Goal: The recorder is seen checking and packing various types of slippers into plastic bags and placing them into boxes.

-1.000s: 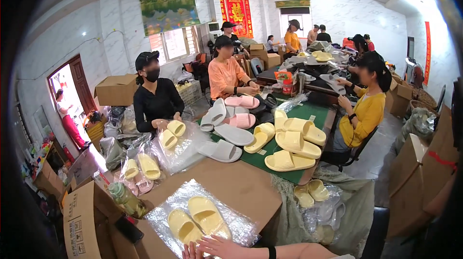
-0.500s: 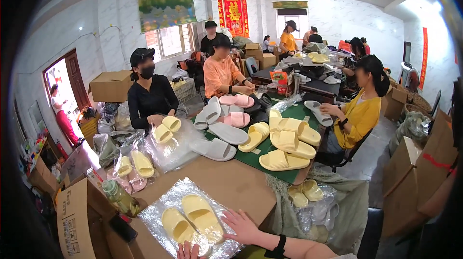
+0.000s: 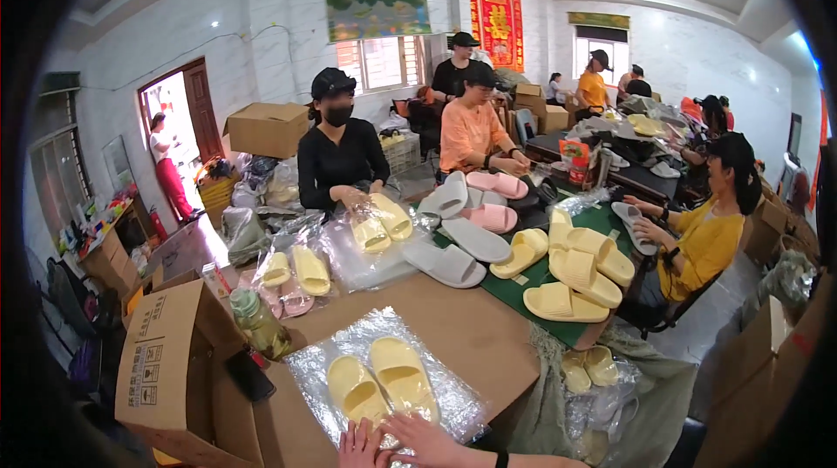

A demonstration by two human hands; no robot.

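Now that both of our hands have come together at the near end of the bagged pair of yellow slippers (image 3: 384,385), the picture looks different from half a second back, when only the right hand was reaching across and the left was barely poking in. The pair has stayed in its crinkly clear plastic bag (image 3: 453,398) on the brown surface (image 3: 471,328), right at the bottom edge of view, toes pointing away from us. Our left hand (image 3: 359,446) lies flat with fingers close together on the heel of the left slipper, and our right hand (image 3: 427,440) rests beside it, fingers stretched out over the bag rather than pinching anything, as far as we can tell. We'd guess that means we're pressing the bag's open end flat, but that's a judgement. Honestly a lot is cut off: palms and wrists drop below the frame, so we can't see the bag's mouth or whether any thumb is tucked under it. Further out, an open cardboard box (image 3: 166,363) stands to our left, and a masked co-worker in black (image 3: 340,159) handles another bagged pair across from us.
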